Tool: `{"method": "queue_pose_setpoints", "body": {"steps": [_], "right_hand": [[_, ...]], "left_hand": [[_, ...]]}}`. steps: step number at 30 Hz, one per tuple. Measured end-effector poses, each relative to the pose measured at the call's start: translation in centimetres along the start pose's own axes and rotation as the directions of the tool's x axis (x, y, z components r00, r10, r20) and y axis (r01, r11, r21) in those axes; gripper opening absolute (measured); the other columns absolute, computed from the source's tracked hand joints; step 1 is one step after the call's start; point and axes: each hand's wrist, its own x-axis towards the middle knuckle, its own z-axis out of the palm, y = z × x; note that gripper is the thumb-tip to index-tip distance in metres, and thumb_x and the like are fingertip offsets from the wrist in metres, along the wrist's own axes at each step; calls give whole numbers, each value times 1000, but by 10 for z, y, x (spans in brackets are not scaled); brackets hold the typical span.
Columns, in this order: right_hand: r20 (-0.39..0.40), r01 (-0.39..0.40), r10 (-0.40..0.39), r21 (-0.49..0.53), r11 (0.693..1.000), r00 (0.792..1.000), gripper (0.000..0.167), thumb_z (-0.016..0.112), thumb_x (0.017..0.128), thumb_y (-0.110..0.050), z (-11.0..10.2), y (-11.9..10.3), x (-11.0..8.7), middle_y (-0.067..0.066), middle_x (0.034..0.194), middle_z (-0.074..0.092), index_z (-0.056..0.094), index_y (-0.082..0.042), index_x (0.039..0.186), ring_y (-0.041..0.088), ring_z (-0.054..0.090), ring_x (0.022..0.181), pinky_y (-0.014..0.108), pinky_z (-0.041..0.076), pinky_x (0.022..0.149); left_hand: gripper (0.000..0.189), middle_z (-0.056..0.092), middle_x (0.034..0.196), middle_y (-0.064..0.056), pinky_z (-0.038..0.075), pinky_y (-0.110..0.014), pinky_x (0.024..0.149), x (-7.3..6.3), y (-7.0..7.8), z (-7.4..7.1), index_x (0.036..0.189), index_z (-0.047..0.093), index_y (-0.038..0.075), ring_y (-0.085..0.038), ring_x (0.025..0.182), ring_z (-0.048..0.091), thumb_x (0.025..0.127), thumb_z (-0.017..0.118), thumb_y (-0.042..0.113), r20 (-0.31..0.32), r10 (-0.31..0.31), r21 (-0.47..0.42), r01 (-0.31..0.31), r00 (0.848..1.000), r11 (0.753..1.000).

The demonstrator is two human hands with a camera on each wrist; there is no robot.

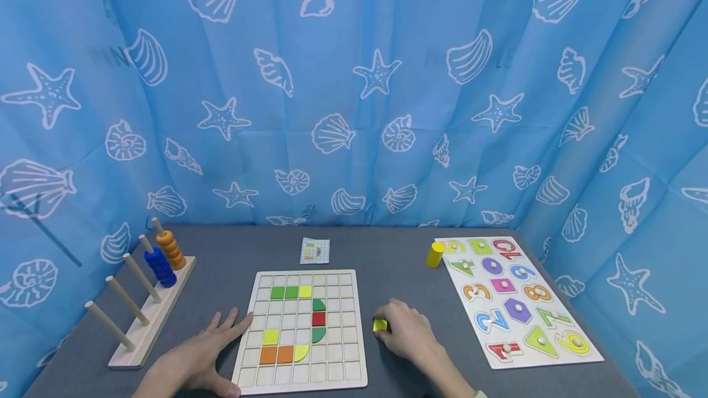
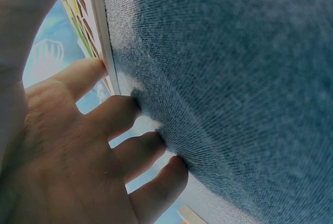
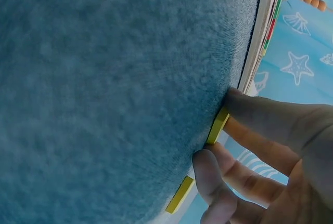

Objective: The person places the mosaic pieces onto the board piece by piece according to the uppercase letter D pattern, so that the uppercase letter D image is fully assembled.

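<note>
A wooden grid board (image 1: pixel 332 372) lies flat on the grey cloth between the hands. Green, yellow, orange and red tiles sit in some of its squares, several with a rounded side. My left hand (image 1: pixel 193 358) rests spread at the board's left side, its index finger at the edge and its thumb by the near corner. To the right of the board, my right hand (image 1: pixel 408 331) pinches a flat yellow tile (image 3: pixel 218 125) between thumb and fingers, low on the cloth. In the right wrist view another yellow piece (image 3: pixel 179 195) lies beyond the fingers.
Behind the board lies a small pattern card (image 1: pixel 314 251). At left stands a peg rack (image 1: pixel 152 318) with blue and orange beads. A yellow cylinder (image 1: pixel 435 255) stands beside a number-and-shape puzzle board (image 1: pixel 481 339) at right. A blue shell-print curtain (image 1: pixel 343 109) hangs behind.
</note>
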Motion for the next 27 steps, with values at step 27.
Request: {"method": "queue_pose_setpoints", "body": {"steps": [27], "right_hand": [[-26, 97, -97, 17, 995, 995, 18, 84, 81, -15, -1, -17, 5, 0, 85, 65, 80, -10, 98, 8, 50, 65, 29, 41, 51]], "left_hand": [[131, 21, 166, -31, 23, -87, 104, 1, 1, -1, 162, 28, 17, -66, 149, 11, 56, 91, 61, 11, -9, 18, 8, 1000, 1000]]}}
